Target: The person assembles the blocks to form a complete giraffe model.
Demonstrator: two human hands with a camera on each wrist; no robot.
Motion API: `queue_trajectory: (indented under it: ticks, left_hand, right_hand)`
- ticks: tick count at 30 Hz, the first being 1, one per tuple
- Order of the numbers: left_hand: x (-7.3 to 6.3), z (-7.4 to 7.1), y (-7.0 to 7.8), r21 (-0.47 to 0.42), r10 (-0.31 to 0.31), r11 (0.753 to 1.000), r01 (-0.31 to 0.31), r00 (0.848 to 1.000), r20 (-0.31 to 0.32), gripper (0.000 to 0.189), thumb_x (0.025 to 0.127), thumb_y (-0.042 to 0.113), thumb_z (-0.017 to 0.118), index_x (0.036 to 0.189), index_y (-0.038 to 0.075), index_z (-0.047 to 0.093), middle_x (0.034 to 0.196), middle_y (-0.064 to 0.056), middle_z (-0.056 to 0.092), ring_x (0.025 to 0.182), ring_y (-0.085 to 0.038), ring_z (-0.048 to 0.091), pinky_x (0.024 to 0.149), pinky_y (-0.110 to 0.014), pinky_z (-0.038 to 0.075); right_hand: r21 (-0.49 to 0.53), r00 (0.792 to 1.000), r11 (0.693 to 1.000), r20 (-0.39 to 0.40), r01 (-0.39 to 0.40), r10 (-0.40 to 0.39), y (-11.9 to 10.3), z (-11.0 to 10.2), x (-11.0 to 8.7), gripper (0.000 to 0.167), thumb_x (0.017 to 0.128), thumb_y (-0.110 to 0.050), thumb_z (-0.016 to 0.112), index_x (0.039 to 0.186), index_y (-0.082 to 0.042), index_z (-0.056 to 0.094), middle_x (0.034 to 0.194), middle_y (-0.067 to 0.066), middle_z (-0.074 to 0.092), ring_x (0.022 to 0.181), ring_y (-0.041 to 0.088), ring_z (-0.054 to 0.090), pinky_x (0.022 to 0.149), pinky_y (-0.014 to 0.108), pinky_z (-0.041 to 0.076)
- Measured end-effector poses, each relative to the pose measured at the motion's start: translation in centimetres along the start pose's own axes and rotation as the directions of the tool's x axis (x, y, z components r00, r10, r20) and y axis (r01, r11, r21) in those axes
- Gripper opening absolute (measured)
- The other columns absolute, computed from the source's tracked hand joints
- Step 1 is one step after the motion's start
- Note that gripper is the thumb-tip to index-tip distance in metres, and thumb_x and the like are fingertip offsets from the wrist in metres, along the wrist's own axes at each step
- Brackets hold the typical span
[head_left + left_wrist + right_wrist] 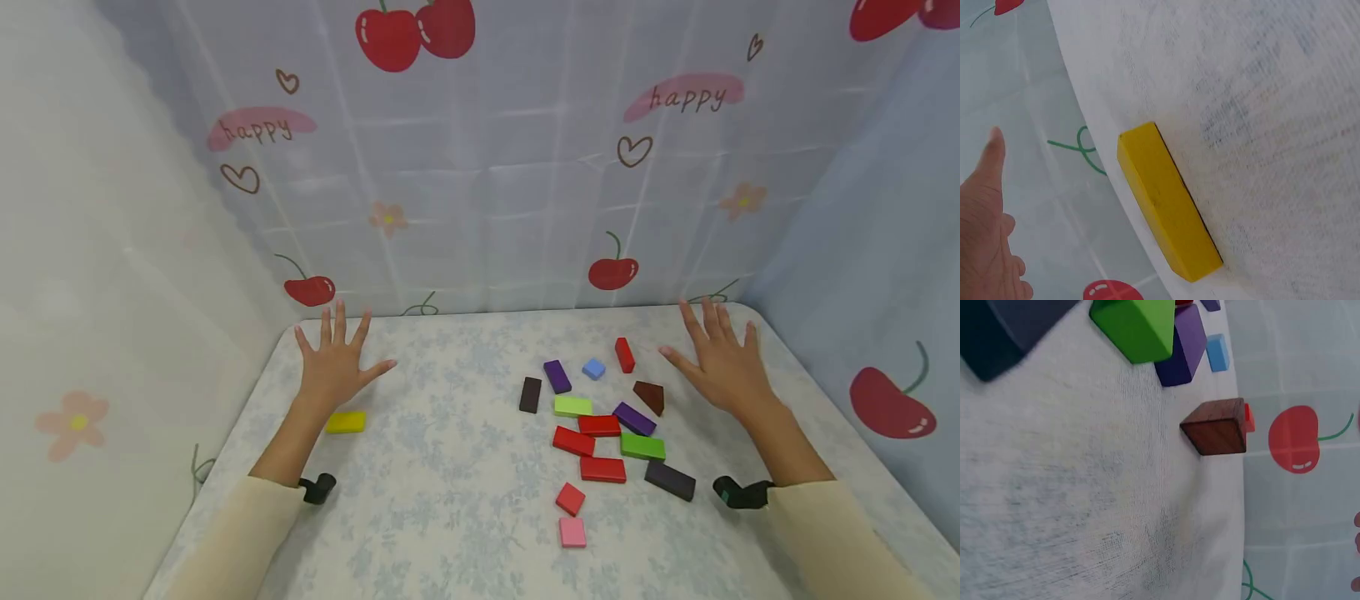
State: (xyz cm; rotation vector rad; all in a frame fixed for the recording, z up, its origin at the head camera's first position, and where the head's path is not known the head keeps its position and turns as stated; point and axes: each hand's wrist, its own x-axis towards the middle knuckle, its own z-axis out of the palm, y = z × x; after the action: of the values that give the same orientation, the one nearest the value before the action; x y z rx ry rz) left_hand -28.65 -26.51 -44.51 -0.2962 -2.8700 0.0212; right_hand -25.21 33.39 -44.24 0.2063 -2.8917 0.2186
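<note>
My left hand is spread with straight fingers at the table's far left, holding nothing. Just below its wrist lies a yellow block, seen large in the left wrist view. My right hand is likewise spread and holds nothing, at the far right. Nearest to it is a brown wedge-shaped block, with a red block beyond. In the right wrist view the brown block stands near a purple block and a green block; only fingertips show at the right edge.
Between the hands, right of the middle, several more blocks lie loosely grouped on the patterned tabletop: dark, red, light green, blue and pink. A printed curtain hangs behind the table's far edge and at both sides.
</note>
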Motion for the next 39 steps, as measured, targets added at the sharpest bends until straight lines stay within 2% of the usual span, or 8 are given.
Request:
queue_trajectory:
  ticks: [5,9,14,18,22,25,32,39]
  left_hand:
    - [-0.6,-0.6,2.1,0.011,0.052,0.999,-0.052,0.999,-0.014,0.091,0.092,0.062,0.063,0.162,0.016,0.028,0.165,-0.029,0.005,0.152,-0.048,0.008,0.11,-0.077,0.012]
    - [-1.0,-0.9,4.7,-0.019,0.116,0.993,-0.117,0.993,-0.033,0.08,0.095,0.054,0.065,0.159,0.015,0.036,0.162,-0.03,0.021,0.148,-0.045,0.026,0.11,-0.07,0.028]
    - [-1.2,-1.2,8.2,-0.057,0.192,0.979,-0.198,0.977,-0.094,0.071,0.097,0.051,0.065,0.155,0.015,0.045,0.15,-0.026,0.046,0.13,-0.042,0.053,0.097,-0.058,0.048]
    - [-1.4,-1.4,11.1,-0.151,0.234,0.957,-0.248,0.967,-0.106,0.066,0.096,0.05,0.066,0.15,0.015,0.052,0.138,-0.021,0.058,0.118,-0.037,0.06,0.082,-0.051,0.056]
    - [-1.9,-1.0,13.3,-0.27,0.238,0.932,-0.241,0.97,-0.043,0.059,0.096,0.053,0.066,0.143,0.018,0.06,0.13,-0.013,0.064,0.11,-0.03,0.064,0.072,-0.044,0.058]
    - [-2.1,-0.4,14.7,-0.328,0.24,0.918,-0.222,0.971,0.015,0.055,0.095,0.056,0.065,0.135,0.019,0.068,0.125,-0.008,0.067,0.103,-0.026,0.067,0.066,-0.037,0.057]
    - [-1.3,0.7,17.6,-0.439,0.256,0.88,-0.179,0.959,0.121,0.052,0.092,0.054,0.07,0.124,0.014,0.075,0.11,-0.005,0.073,0.088,-0.018,0.069,0.058,-0.028,0.051]
    - [-0.5,1.4,20.3,-0.534,0.267,0.837,-0.123,0.942,0.202,0.051,0.091,0.046,0.075,0.122,0.005,0.074,0.112,-0.008,0.075,0.097,-0.022,0.07,0.075,-0.036,0.057]
  right_hand:
    - [0.063,0.998,0.997,0.028,0.05,-0.052,-1.3,-0.4,-1.1,0.092,0.1,-0.052,0.057,0.164,-0.009,0.007,0.162,0.033,0.016,0.149,0.051,0.013,0.112,0.075,0.003]
    - [0.113,0.993,0.988,0.042,0.101,-0.106,-2.5,-0.7,-2.4,0.086,0.095,-0.033,0.071,0.161,-0.005,0.023,0.157,0.033,0.029,0.144,0.051,0.026,0.11,0.075,0.016]
    - [0.177,0.985,0.971,0.033,0.162,-0.17,-3.9,-0.9,-3.8,0.075,0.091,-0.024,0.078,0.152,0.0,0.043,0.149,0.031,0.045,0.136,0.05,0.042,0.106,0.069,0.032]
    - [0.215,0.979,0.958,0.045,0.187,-0.201,-5.2,-0.9,-4.5,0.06,0.088,-0.02,0.081,0.14,0.001,0.058,0.137,0.027,0.059,0.124,0.046,0.057,0.096,0.061,0.048]
    - [0.27,0.968,0.943,0.1,0.194,-0.228,-6.4,-0.6,-4.8,0.047,0.088,-0.021,0.081,0.128,-0.001,0.068,0.098,0.01,0.07,0.089,0.029,0.065,0.078,0.04,0.058]
    - [0.297,0.957,0.931,0.129,0.214,-0.261,-6.9,0.1,-4.9,0.04,0.087,-0.021,0.082,0.122,-0.003,0.072,0.088,0.001,0.068,0.078,0.018,0.059,0.07,0.032,0.056]
    - [0.3,0.935,0.917,0.155,0.262,-0.318,-8.1,0.9,-4.7,0.035,0.083,-0.016,0.086,0.114,-0.004,0.074,0.101,0.006,0.074,0.091,0.024,0.068,0.081,0.043,0.058]
    - [0.299,0.912,0.915,0.225,0.27,-0.343,-9.0,1.1,-4.5,0.034,0.082,-0.015,0.086,0.114,-0.006,0.076,0.107,0.006,0.074,0.099,0.026,0.068,0.086,0.045,0.057]
